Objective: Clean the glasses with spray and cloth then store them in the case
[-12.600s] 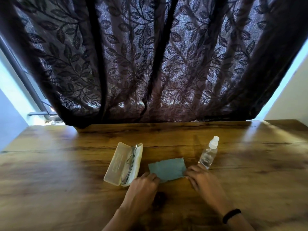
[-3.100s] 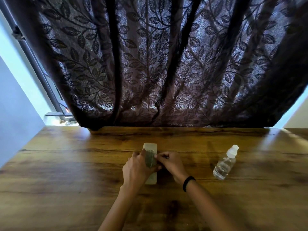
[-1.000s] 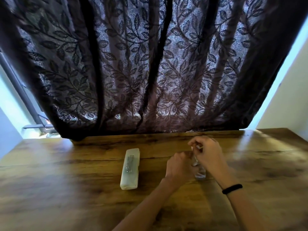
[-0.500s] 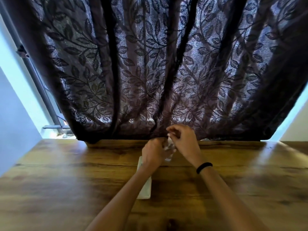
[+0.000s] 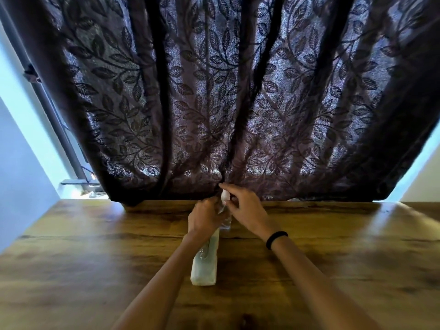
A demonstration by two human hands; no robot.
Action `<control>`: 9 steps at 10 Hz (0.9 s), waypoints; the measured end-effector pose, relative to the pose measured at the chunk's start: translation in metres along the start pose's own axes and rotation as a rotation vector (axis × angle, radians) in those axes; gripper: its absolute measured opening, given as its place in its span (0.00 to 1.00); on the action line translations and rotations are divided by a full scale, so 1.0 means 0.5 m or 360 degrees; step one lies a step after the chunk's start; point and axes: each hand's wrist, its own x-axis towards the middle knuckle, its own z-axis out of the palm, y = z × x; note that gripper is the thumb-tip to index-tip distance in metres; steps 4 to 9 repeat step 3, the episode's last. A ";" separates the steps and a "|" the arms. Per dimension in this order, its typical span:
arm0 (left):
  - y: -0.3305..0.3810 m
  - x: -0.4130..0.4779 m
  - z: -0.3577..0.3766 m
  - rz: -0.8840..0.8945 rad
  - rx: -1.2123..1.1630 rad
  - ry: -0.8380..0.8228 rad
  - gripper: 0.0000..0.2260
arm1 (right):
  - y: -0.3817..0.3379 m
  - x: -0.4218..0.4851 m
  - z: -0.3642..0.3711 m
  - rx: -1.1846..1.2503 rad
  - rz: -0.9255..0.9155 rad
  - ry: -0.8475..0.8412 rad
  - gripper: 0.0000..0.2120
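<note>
The pale translucent glasses case lies closed on the wooden table, with the glasses faintly visible through its lid. Just beyond its far end stands the clear spray bottle, mostly covered by my hands. My left hand grips the bottle's body. My right hand pinches the bottle's white cap at the top. The cloth is not visible.
A dark leaf-patterned lace curtain hangs right behind the table's far edge, close to my hands. A window rail shows at the left. A black band sits on my right wrist.
Both hands have stayed on the spray bottle near the case's far end. A second ago the bottle was further right of the case; the camera view has shifted.
</note>
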 end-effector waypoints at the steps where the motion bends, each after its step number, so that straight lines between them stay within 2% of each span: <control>1: -0.003 -0.009 -0.006 0.0069 0.0016 -0.0027 0.21 | 0.004 -0.013 0.001 -0.0042 0.0016 -0.0047 0.24; 2: 0.001 -0.015 -0.026 0.0220 0.0113 0.0201 0.25 | 0.015 -0.024 -0.009 -0.0160 0.0032 0.0080 0.25; 3: 0.028 -0.004 -0.067 0.0502 0.0174 0.0541 0.20 | 0.007 -0.027 -0.039 -0.0218 0.0083 0.0296 0.24; 9: 0.028 -0.004 -0.067 0.0502 0.0174 0.0541 0.20 | 0.007 -0.027 -0.039 -0.0218 0.0083 0.0296 0.24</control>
